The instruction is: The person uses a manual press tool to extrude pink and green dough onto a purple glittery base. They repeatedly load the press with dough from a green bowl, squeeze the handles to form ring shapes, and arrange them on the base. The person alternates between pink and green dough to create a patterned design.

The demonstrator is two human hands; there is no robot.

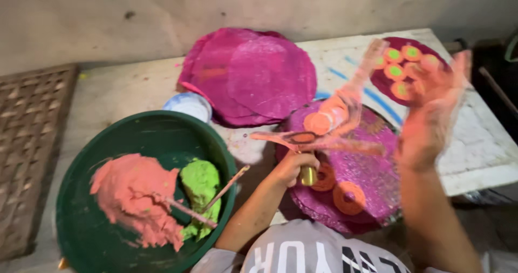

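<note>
Pale worn surface (135, 89) is sitting against a bare grey wall (162, 8); a woven mat (29, 143) is lying far left. A green bowl (81, 230) is holding pink paste (135, 195) and green paste (200, 184), with two sticks (216, 197) poking in. Behind it, magenta discs (253, 76) are lying stacked. The left hand (294, 165) is closing on a small brass tube (308, 175), pressing it onto the near glittery magenta disc (367, 170), which is carrying orange rings (348, 197). The right hand (431, 111) is hovering blurred above that disc's right edge, fingers spread apart, paste-stained, gripping nothing. Far right, a disc with orange-green dots (402, 68) is resting.
</note>
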